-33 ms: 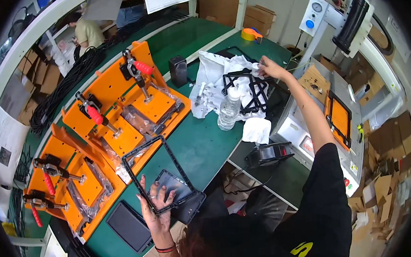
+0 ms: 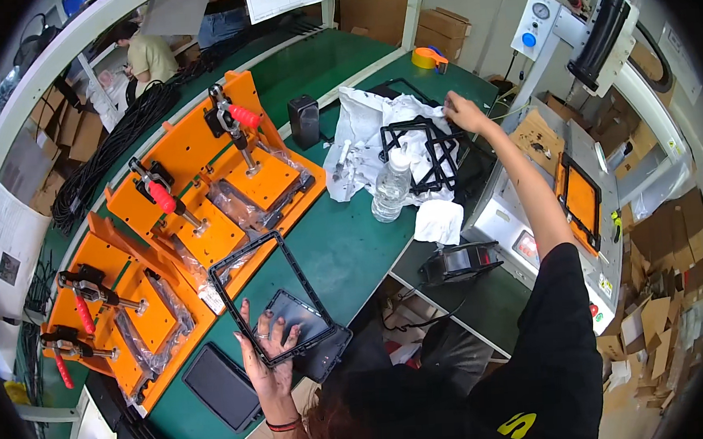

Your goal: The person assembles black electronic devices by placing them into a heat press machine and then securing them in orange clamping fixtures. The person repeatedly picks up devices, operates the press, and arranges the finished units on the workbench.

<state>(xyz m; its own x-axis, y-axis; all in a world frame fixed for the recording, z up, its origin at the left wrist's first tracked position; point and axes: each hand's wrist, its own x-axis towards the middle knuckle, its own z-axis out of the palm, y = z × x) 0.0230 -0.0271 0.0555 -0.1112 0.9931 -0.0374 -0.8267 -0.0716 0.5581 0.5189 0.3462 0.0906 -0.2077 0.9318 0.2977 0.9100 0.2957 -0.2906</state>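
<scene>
My left hand holds a thin black rectangular frame by its near end, with the fingers reaching through the opening. Beneath it, at the bench's front edge, lies a black housing with a greyish panel. A flat black tablet-like piece rests to the left of my wrist. My right arm stretches far to the right. My right hand is closed, fingertips together beside crumpled white paper and several stacked black frames; whatever it pinches is hidden.
Orange clamping fixtures with red-handled clamps line the left. A clear bottle stands mid-bench by a white cloth. Behind are a black block and an orange-yellow tape roll. At right, a press machine bears another frame.
My right hand has shifted very slightly by the paper and stacked frames. My left hand and the frame it holds stay where they were.
</scene>
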